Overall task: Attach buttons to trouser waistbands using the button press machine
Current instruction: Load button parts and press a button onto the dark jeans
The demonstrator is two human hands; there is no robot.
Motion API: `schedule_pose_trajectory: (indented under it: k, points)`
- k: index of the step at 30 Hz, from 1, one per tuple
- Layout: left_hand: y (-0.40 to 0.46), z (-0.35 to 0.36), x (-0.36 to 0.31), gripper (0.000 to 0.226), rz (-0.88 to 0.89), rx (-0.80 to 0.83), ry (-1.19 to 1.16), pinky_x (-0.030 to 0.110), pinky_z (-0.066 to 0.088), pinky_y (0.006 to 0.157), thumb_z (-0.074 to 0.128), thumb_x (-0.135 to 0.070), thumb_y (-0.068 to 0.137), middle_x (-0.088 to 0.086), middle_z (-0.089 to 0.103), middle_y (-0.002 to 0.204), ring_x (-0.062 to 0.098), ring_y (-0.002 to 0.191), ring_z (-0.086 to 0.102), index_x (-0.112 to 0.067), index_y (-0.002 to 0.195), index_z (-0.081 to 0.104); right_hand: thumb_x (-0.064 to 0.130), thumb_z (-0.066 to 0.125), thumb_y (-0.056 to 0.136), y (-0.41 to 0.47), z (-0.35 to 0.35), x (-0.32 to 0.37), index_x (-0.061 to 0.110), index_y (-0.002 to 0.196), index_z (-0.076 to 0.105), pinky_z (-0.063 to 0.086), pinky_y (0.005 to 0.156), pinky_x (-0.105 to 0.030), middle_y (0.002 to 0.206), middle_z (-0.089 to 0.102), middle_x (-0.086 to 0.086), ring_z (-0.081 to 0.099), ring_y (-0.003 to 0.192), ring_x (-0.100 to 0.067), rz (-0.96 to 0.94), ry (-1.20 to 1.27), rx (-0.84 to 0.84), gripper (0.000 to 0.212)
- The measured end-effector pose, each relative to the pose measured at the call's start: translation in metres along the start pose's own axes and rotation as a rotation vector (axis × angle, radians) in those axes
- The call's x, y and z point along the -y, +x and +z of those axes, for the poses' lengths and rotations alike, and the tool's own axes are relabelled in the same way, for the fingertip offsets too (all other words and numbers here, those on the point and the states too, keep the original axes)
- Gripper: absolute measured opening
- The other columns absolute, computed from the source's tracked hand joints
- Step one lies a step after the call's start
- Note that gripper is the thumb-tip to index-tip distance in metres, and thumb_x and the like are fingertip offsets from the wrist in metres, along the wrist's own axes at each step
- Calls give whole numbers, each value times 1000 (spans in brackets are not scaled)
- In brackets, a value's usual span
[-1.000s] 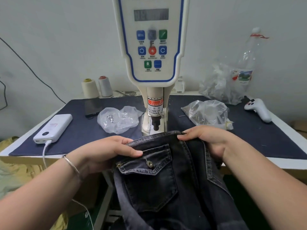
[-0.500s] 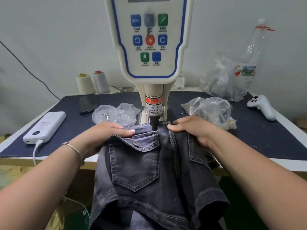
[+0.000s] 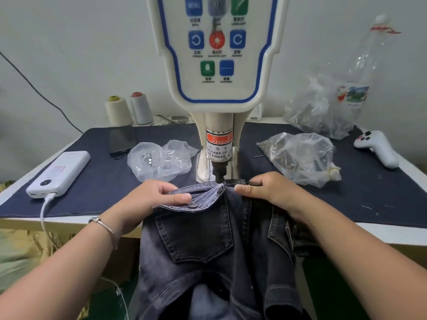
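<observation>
Dark grey denim trousers (image 3: 208, 245) hang over the table's front edge, with the waistband (image 3: 208, 186) pushed under the black punch (image 3: 218, 173) of the cream button press machine (image 3: 217, 93). My left hand (image 3: 152, 199) pinches the waistband left of the punch, its thumb lying on the pocket flap beside a metal button (image 3: 192, 205). On the right of the punch, my right hand (image 3: 265, 190) pinches the waistband. The lower die is hidden under the cloth.
A dark cloth (image 3: 97, 181) covers the table. A clear bag of buttons (image 3: 159, 160) lies left of the machine; a fuller bag (image 3: 300, 155) lies right. A power bank (image 3: 59, 173), a phone (image 3: 122, 140), two thread cones (image 3: 128, 110) and a white controller (image 3: 376, 147) surround them.
Both hands have pushed the trousers forward and up onto the table, bringing the waistband from in front of the machine to under the punch. The pocket flap now lies folded up.
</observation>
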State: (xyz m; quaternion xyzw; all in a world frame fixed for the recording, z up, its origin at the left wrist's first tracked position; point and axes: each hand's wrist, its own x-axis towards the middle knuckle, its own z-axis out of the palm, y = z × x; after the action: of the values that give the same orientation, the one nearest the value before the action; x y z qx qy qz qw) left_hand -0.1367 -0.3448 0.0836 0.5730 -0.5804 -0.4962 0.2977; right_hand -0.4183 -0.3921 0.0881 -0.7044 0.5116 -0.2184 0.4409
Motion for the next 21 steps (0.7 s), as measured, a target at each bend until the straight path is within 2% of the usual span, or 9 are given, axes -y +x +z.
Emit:
schedule_pose_trajectory:
  k: [2,3,5,7,11,14,17,19,21]
  points:
    - [2,-5,-4,71,-75,108,14,28,54,77,93,-64,42,12,76,93,22,84,72,-11,87,79,52,87,48,2,-7,5,10,75,73,52,67,-25,75,73,-1,69,69,-16,111,108,166,52]
    - [2,-8,-7,69,-108,172,8,30,55,81,95,-58,43,13,77,100,25,91,74,-12,92,80,35,90,52,4,-10,7,12,84,76,57,72,-31,85,76,-9,72,78,-22,152,149,216,41]
    - [3,-11,-12,61,-138,267,-41,29,56,83,97,-39,50,16,75,109,27,99,73,-11,101,79,6,83,66,3,-14,10,5,92,74,60,77,-42,93,73,-20,72,81,-31,216,225,242,28]
    - [4,-12,-13,60,-134,302,-107,30,57,84,91,-21,55,20,72,115,30,103,72,-4,110,74,-4,72,74,2,-17,12,-2,102,68,57,81,-46,99,70,-27,69,81,-34,258,290,240,28]
    - [8,-14,-14,61,-144,316,-175,39,57,93,79,0,65,28,68,120,38,110,67,6,123,63,-10,62,80,0,-18,13,-2,115,63,55,84,-48,105,66,-28,67,88,-35,270,410,249,35]
    - [9,-14,-16,55,-166,329,-233,41,58,91,70,5,69,28,68,120,38,108,68,7,123,62,-9,62,82,-1,-14,11,1,115,64,53,89,-48,108,68,-25,67,93,-35,254,488,241,35]
    - [9,-14,-15,51,-135,341,-271,43,55,96,69,0,78,27,65,127,40,117,64,6,128,58,-7,63,84,-1,-9,6,7,105,69,59,76,-37,99,73,-15,72,82,-25,206,581,202,26]
    - [7,-13,-11,48,-109,312,-312,41,55,98,70,-8,83,27,63,130,39,118,63,4,128,58,0,68,81,-1,-5,2,9,107,69,58,79,-36,103,73,-15,71,88,-23,169,609,167,27]
    - [4,-7,-7,41,-104,249,-315,36,59,89,76,-14,82,27,66,124,34,107,68,1,120,66,16,75,73,-3,2,-1,8,108,70,57,83,-37,106,72,-18,71,91,-25,145,610,154,36]
